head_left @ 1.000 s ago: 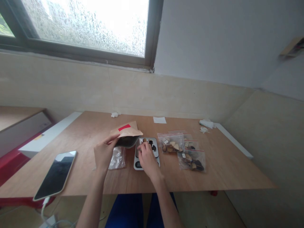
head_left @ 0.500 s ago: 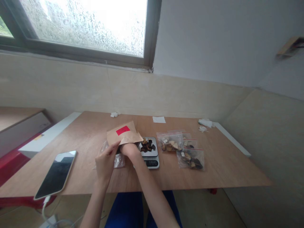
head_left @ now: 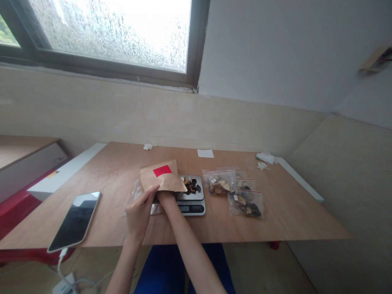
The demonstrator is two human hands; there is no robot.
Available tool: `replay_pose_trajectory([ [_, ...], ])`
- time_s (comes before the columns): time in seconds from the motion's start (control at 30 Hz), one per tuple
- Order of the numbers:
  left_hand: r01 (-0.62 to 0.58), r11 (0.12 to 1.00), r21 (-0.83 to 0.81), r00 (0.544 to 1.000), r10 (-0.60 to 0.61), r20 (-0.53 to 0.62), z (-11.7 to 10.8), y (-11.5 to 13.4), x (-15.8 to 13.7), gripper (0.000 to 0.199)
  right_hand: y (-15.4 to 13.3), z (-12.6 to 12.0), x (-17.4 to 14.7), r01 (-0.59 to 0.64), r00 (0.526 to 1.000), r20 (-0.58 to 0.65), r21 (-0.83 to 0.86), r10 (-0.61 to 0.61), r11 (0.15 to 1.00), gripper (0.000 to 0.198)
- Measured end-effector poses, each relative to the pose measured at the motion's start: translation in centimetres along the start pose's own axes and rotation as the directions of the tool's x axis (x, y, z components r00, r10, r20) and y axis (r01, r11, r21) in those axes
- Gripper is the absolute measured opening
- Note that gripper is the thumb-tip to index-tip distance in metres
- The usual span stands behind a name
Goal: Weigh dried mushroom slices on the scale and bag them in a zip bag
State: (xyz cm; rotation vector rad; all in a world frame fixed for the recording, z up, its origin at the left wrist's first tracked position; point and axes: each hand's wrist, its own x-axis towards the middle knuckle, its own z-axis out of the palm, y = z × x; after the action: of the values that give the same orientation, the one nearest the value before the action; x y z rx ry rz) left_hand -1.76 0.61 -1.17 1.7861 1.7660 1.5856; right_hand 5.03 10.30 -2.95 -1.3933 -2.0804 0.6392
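My left hand (head_left: 140, 212) holds a brown paper pouch (head_left: 161, 178) with a red label by its lower edge, its mouth tipped toward me. My right hand (head_left: 165, 197) reaches into the pouch's mouth; its fingers are hidden inside, so whether they grip anything cannot be seen. Just right of the pouch sits a small digital scale (head_left: 192, 203) with a pile of dark and tan dried pieces (head_left: 191, 185) on its platform. An empty clear plastic bag (head_left: 137, 195) lies under the pouch.
Three clear zip bags of dried pieces (head_left: 237, 192) lie right of the scale. A phone (head_left: 75, 220) on a cable rests at the table's front left. Paper scraps (head_left: 205, 153) and tissue (head_left: 266, 158) lie along the far edge of the wooden table (head_left: 290, 212).
My right hand has left the scale platform and moved left into the pouch's mouth. The pouch has tilted more upright in my left hand.
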Motion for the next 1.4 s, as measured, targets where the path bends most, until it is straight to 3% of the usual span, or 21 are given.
replay_pose_trajectory([
  [0.13, 0.006, 0.999, 0.05, 1.0, -0.006, -0.008, 0.0, 0.1, 0.2, 0.027, -0.1, -0.5, -1.1, -0.074, 0.996, 0.05, -0.02, 0.075, 0.997, 0.033],
  [0.37, -0.004, 0.996, 0.094, 1.0, 0.006, -0.02, -0.3, 0.2, 0.7, 0.027, -1.7, -3.3, -5.5, 0.033, 0.999, 0.012, -0.036, -0.033, 0.999, 0.042],
  [0.5, -0.036, 0.996, 0.078, 0.999, 0.039, -0.038, 0.0, 0.2, 1.0, 0.029, -2.9, -4.8, -7.4, -0.104, 0.993, 0.048, -0.135, 0.111, 0.985, 0.033],
  [0.6, -0.045, 0.997, 0.061, 0.998, 0.048, -0.038, 0.0, 0.3, 1.2, 0.03, -3.4, -5.5, -8.3, -0.136, 0.991, -0.042, -0.175, 0.131, 0.975, 0.03],
  [0.7, -0.038, 0.997, 0.067, 0.999, 0.039, -0.023, -0.1, 0.4, 1.7, 0.028, -3.2, -6.2, -9.2, -0.039, 0.989, -0.147, -0.107, 0.023, 0.993, 0.024],
  [0.8, -0.017, 0.997, 0.072, 1.0, 0.018, -0.007, -0.3, 0.5, 2.1, 0.028, -2.2, -7.3, -10.0, 0.042, 0.972, -0.232, 0.062, -0.027, 0.997, 0.022],
  [0.9, 0.008, 0.997, 0.071, 1.0, -0.007, -0.017, -0.3, 0.5, 2.4, 0.028, -0.6, -8.6, -10.4, 0.046, 0.953, -0.303, 0.209, 0.02, 0.977, 0.022],
  [1.07, 0.044, 0.994, 0.097, 0.998, -0.039, -0.047, -0.4, 0.1, 2.8, 0.024, 3.1, -10.4, -11.9, -0.004, 0.945, -0.306, 0.335, 0.113, 0.942, 0.023],
  [1.2, 0.099, 0.989, 0.106, 0.993, -0.092, -0.073, -0.7, 0.2, 3.1, 0.021, 6.2, -11.2, -13.3, -0.108, 0.912, -0.356, 0.271, 0.204, 0.956, 0.024],
  [1.4, 0.13, 0.986, 0.1, 0.99, -0.123, -0.072, -0.7, 0.2, 3.1, 0.019, 8.1, -11.1, -13.9, -0.143, 0.932, -0.333, 0.024, 0.143, 0.989, 0.025],
])
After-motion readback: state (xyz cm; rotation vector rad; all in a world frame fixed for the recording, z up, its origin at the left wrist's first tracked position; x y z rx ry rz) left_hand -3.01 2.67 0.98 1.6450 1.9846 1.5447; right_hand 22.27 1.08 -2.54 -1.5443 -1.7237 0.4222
